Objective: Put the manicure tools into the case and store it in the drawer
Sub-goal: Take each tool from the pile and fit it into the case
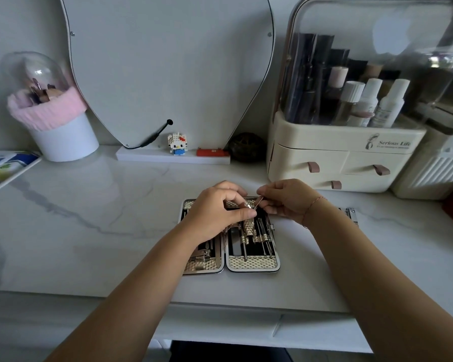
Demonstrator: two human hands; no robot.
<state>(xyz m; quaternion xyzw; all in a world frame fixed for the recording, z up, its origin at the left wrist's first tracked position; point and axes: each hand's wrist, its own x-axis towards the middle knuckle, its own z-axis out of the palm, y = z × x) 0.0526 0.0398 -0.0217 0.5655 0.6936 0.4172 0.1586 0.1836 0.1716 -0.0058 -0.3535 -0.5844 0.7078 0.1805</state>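
Note:
An open manicure case (251, 265) with a gold woven trim lies flat on the marble tabletop, several metal tools strapped into its black lining. My left hand (215, 210) rests over the case's upper left half, fingers pinched on a strap near the middle. My right hand (285, 198) hovers at the case's top right, pinching a thin metal tool (258, 201) that slants down toward the case. A nail clipper (351, 214) lies on the table to the right, partly hidden by my right wrist.
A cream cosmetics organizer (345, 152) with three small drawers stands at the back right. A mirror (168, 69), a toy figure (177, 143) and a white cup with pink trim (60, 126) line the back wall. A desk drawer front (317, 333) sits below the table edge.

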